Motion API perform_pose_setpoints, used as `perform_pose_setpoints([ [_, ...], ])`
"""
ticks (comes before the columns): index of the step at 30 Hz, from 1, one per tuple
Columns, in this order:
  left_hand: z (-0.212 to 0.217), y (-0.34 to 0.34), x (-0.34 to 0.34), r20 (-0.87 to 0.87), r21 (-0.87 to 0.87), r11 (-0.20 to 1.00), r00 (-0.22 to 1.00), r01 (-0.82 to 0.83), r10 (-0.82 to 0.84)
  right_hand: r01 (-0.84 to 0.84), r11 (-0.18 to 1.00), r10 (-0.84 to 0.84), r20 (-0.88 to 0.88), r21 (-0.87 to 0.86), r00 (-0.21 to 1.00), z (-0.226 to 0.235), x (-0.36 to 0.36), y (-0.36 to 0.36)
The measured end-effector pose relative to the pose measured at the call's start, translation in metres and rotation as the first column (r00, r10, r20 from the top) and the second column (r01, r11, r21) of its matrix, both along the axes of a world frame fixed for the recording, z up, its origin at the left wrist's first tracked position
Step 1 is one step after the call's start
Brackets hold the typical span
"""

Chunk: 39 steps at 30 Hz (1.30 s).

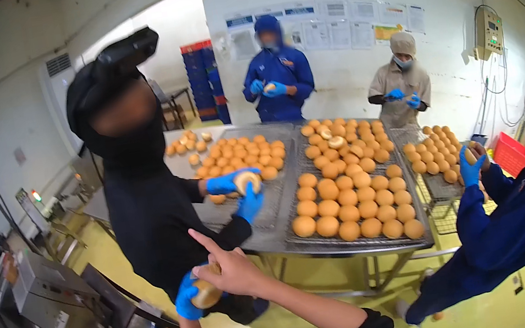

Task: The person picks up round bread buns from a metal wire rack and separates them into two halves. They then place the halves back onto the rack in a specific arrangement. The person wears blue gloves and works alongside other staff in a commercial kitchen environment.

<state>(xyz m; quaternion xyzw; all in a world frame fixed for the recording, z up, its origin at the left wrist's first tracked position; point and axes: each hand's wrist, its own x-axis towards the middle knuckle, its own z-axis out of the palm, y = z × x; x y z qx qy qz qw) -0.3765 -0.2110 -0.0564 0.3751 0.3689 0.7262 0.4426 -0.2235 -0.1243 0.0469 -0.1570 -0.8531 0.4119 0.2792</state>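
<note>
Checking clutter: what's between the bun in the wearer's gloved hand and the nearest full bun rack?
Head view: between the round golden bun and the metal wire rack, the bare right hand, then the steel table's edge.

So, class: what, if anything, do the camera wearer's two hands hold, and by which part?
The blue-gloved left hand cups a round bun around its side and underside. The bare right hand rests over the bun's top, index finger extended, gripping nothing itself.

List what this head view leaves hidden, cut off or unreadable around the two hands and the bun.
- Bun: mostly covered by the bare right hand and the blue-gloved left hand; its underside is hidden.
- Left hand's grip: fingers behind the bun, so contact is unclear.
- Machine at lower left: cut off by the dark fisheye rim.
- Wall papers: too small and blurred.
- Far end of the table: partly hidden by the person in black.
</note>
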Motion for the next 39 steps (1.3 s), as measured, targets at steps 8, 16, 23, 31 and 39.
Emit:
perform_pose_setpoints([
  [8, 0.01, 0.034, 0.076, 0.268, 0.204, 0.969, 0.96, -0.138, 0.081, 0.045, 0.998, -0.045, 0.004, 0.046, 0.999, -0.008, 0.072, 0.03],
  [16, -0.064, -0.075, 0.197, 0.71, -0.018, 0.836, 0.582, -0.549, 0.397, -0.114, 0.981, 0.113, 0.015, 0.157, 0.994, 0.01, 0.14, 0.05],
  [23, -0.054, -0.131, 0.276, 0.752, 0.101, 0.757, 0.548, -0.646, 0.367, -0.333, 0.927, 0.329, 0.052, 0.17, 0.943, 0.019, 0.137, 0.033],
  [31, -0.016, -0.098, 0.313, 0.819, 0.181, 0.784, 0.532, -0.594, 0.213, -0.214, 0.954, 0.203, 0.075, 0.21, 0.976, 0.011, 0.127, 0.049],
  [39, -0.033, -0.07, 0.334, 0.739, 0.137, 0.785, 0.591, -0.604, 0.325, -0.099, 0.987, 0.102, -0.021, 0.124, 0.995, -0.002, 0.146, 0.082],
])
